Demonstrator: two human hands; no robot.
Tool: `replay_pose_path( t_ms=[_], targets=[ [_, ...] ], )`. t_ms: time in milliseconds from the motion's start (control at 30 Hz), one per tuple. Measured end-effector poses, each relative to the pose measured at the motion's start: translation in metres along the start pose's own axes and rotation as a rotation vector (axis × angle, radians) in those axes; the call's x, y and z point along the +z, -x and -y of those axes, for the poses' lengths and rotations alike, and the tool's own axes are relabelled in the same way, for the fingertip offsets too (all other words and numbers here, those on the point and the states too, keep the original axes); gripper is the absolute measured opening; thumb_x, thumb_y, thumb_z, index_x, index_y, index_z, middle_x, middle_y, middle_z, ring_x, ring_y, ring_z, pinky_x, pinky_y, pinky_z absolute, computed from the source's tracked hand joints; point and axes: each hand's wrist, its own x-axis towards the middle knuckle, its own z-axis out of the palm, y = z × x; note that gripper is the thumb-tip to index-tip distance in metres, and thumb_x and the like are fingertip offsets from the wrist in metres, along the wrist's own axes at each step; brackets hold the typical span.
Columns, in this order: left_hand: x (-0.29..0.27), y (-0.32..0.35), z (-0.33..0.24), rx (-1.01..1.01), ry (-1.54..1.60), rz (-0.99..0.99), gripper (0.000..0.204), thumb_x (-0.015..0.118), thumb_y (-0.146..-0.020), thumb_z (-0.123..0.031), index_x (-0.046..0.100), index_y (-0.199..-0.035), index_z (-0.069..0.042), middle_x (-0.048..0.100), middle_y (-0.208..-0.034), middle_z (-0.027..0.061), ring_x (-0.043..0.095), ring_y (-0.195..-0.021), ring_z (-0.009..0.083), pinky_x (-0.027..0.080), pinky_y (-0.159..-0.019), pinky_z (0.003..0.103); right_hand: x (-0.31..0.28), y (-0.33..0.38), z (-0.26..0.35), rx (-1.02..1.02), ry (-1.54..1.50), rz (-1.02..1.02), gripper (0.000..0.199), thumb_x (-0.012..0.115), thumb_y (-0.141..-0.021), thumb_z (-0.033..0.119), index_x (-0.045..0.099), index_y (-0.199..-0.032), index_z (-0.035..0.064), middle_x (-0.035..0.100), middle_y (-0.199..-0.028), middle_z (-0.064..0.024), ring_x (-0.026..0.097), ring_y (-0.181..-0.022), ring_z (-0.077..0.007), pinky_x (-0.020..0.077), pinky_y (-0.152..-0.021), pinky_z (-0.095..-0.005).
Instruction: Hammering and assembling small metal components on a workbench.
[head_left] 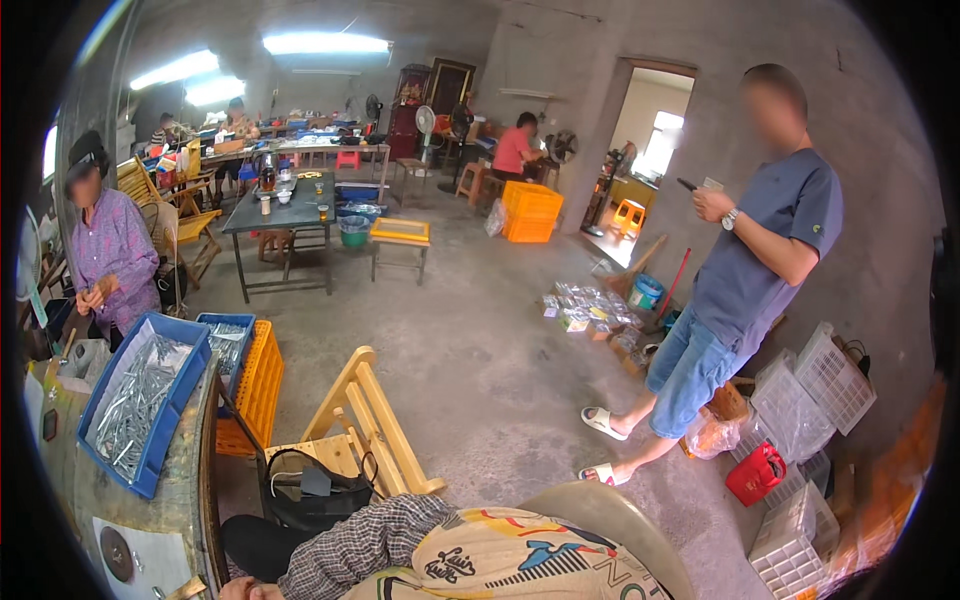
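My right hand (250,589) is at the lower edge, cut off by the picture, beside the workbench's rim. Its fingers are mostly hidden, so its grip does not show. A checked sleeve (375,540) covers that forearm, below a beige printed shirt. My left hand is out of view. Nearest to the hand on the workbench (185,500) are a small brass-coloured piece (188,588) and a dark round disc (116,553) on white paper. Farther up the bench sits a blue tray (150,487) heaped with slim silver metal parts (140,405).
A wooden chair (385,430) with a black bag (315,495) stands beside the bench, near an orange crate (262,385). A person (110,240) in purple is at the left; another (760,240) stands right, holding a phone. White crates (795,550) line the right wall.
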Motion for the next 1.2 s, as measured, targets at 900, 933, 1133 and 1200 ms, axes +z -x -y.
replay_pose_path(
  t_ms=[900, 933, 1133, 1200],
  targets=[
    [0.018, 0.015, -0.014, -0.083, 0.122, 0.007, 0.02, 0.057, -0.086, -0.013, 0.065, -0.096, 0.002, 0.066, -0.092, 0.0192, 0.062, -0.085, 0.0309, 0.048, -0.079, 0.037, 0.002, 0.027, 0.006, 0.248, 0.279, 0.027, 0.02, 0.054, -0.083, 0.019, 0.06, -0.091, 0.0022, 0.059, -0.088, -0.0151, 0.057, -0.086, -0.0299, 0.0478, -0.077, -0.0382],
    [0.019, 0.015, -0.014, -0.088, 0.137, 0.007, 0.02, 0.056, -0.086, -0.012, 0.065, -0.096, 0.002, 0.066, -0.092, 0.019, 0.062, -0.084, 0.0306, 0.048, -0.079, 0.037, 0.002, 0.027, 0.005, 0.258, 0.292, 0.029, 0.019, 0.054, -0.083, 0.018, 0.06, -0.091, 0.0023, 0.059, -0.088, -0.015, 0.057, -0.086, -0.0299, 0.0478, -0.077, -0.0382],
    [0.02, 0.016, -0.015, -0.081, 0.16, 0.035, 0.019, 0.055, -0.087, -0.011, 0.065, -0.096, 0.003, 0.066, -0.092, 0.018, 0.062, -0.085, 0.03, 0.048, -0.079, 0.037, 0.0, 0.027, 0.003, 0.312, 0.37, 0.038, 0.018, 0.054, -0.082, 0.018, 0.061, -0.09, 0.0025, 0.059, -0.087, -0.0145, 0.057, -0.085, -0.0294, 0.0478, -0.077, -0.0382],
    [0.02, 0.016, -0.017, -0.059, 0.174, 0.051, 0.02, 0.054, -0.087, -0.011, 0.065, -0.096, 0.002, 0.065, -0.093, 0.018, 0.061, -0.087, 0.03, 0.047, -0.08, 0.036, 0.0, 0.026, 0.004, 0.326, 0.394, 0.04, 0.018, 0.054, -0.082, 0.017, 0.061, -0.089, 0.0025, 0.059, -0.086, -0.0143, 0.057, -0.085, -0.0293, 0.0477, -0.077, -0.0383]
  ],
)
